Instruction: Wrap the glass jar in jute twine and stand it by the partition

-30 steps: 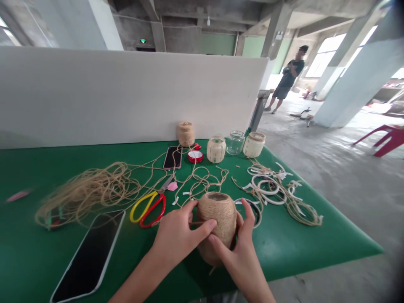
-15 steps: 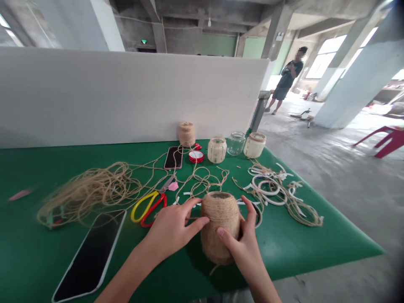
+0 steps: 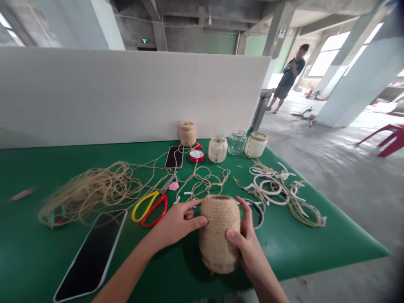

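A jar wrapped in brown twine (image 3: 220, 235) is held near the table's front edge, its dark open mouth tilted up and away. My left hand (image 3: 180, 222) touches its upper left side, thumb in front and index finger at the rim. Around its right side is my right hand (image 3: 248, 237), thumb on the front and fingers behind. Scissors (image 3: 154, 205) with one yellow and one red handle lie left of the jar, beside a pink piece (image 3: 174, 185). Loose twine (image 3: 210, 182) curls on the table behind the jar.
On the green table (image 3: 293, 248) are a big twine tangle (image 3: 104, 185), a large phone (image 3: 93, 254), a smaller phone (image 3: 174, 158), red tape (image 3: 197, 156), a clear jar (image 3: 236, 143), a wrapped jar (image 3: 217, 150) and white rings (image 3: 271, 189). A person (image 3: 288, 75) stands beyond.
The wrapped jar has tilted and turned slightly, showing less of its mouth, and sits a little lower. My right thumb has shifted right across its front.
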### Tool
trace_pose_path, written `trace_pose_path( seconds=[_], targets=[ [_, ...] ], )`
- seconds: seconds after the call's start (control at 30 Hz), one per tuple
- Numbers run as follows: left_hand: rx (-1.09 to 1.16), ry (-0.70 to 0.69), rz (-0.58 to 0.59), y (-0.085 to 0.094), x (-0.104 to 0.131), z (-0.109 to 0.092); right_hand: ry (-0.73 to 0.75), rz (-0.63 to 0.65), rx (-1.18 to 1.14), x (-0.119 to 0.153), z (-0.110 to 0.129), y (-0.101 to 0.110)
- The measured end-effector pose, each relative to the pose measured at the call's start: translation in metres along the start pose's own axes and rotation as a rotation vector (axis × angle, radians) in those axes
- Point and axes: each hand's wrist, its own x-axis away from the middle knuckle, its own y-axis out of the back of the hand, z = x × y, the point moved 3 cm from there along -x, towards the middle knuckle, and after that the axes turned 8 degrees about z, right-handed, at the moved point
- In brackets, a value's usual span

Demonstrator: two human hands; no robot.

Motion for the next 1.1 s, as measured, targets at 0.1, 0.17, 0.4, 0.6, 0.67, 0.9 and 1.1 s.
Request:
trace_pose_path(
  seconds=[0.1, 0.17, 0.4, 0.6, 0.67, 0.9, 1.1],
  targets=[
    [-0.006, 0.005, 0.034, -0.001, -0.001, 0.004, -0.015, 0.07, -0.055, -0.002, -0.006, 0.003],
    [-0.025, 0.025, 0.01, 0.0, 0.0, 0.006, -0.036, 0.08, 0.005, -0.003, -0.006, 0.004],
    [-0.068, 0.061, -0.095, -0.007, 0.008, -0.011, 0.004, -0.067, 0.415, 0.018, 0.018, -0.007],
    [-0.284, 0.11, -0.264, -0.024, 0.022, -0.025, -0.044, -0.065, 0.32, 0.023, 0.024, -0.025],
    [-0.375, 0.137, -0.311, -0.028, 0.026, -0.027, -0.049, -0.087, 0.265, 0.02, 0.024, -0.026],
    [-0.47, 0.155, -0.288, -0.017, 0.031, -0.031, -0.044, -0.085, 0.176, 0.011, 0.023, -0.02],
    [-0.457, 0.119, -0.285, -0.004, 0.028, -0.024, -0.039, -0.036, 0.102, 0.007, 0.019, -0.013]
  ],
)
